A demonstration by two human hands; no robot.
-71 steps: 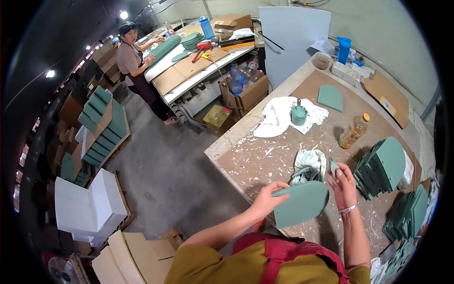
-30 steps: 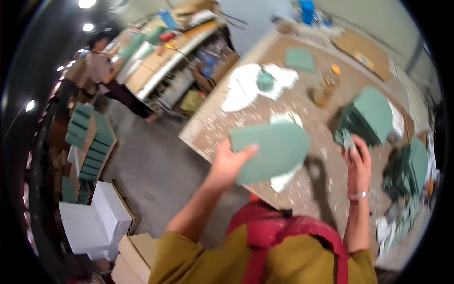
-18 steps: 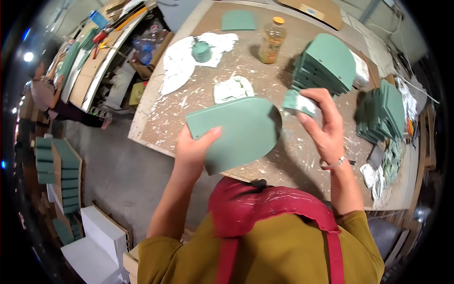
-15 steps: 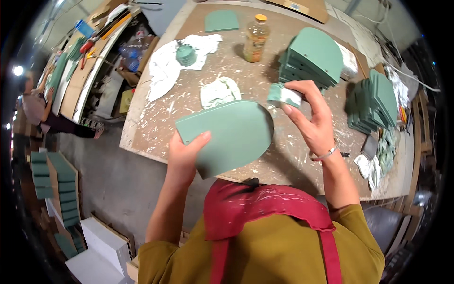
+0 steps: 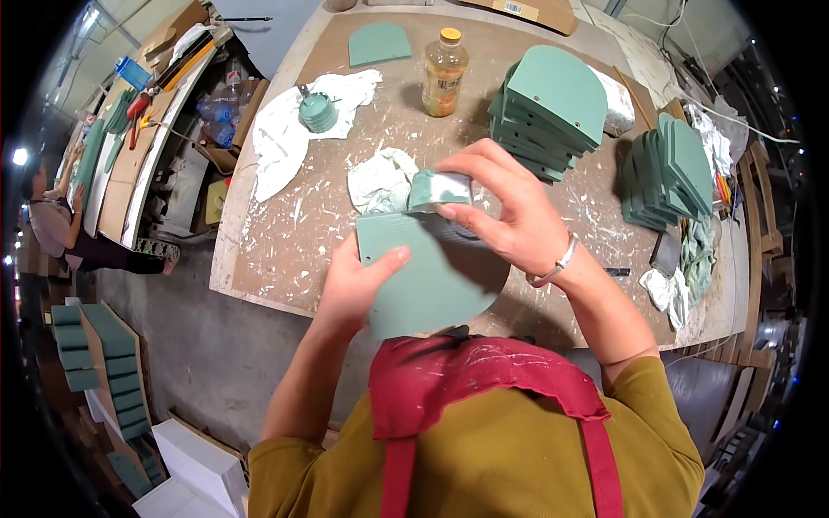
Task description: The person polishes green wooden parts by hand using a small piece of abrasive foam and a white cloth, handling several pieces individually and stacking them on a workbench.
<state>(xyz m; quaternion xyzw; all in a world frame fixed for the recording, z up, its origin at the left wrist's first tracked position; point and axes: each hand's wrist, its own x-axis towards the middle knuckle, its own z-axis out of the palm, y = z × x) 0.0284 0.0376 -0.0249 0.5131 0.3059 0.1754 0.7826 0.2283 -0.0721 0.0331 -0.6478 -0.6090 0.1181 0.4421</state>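
My left hand (image 5: 366,281) grips a flat green board (image 5: 440,268) with one rounded end, thumb on top near a small hole. Between thumb and fingers, my right hand (image 5: 509,207) pinches a small white rectangular piece smeared with green (image 5: 449,187); I cannot make out its exact kind. That piece is at the board's far edge and seems to touch it. Behind the board lies a crumpled white cloth (image 5: 380,180) with green stains. Further left, a small round green container (image 5: 318,112) sits on a spread white cloth (image 5: 278,155).
Stacked green boards (image 5: 557,99) stand at the back right, with another stack (image 5: 669,168) further right. A bottle with a yellow cap (image 5: 446,73) and a single board (image 5: 380,45) are at the back of the paint-spattered table (image 5: 276,268). Another person (image 5: 56,220) is at far left.
My right hand has moved left with the small white-and-green piece, from beyond the board's right side to its far edge. The board has turned slightly in my left hand.
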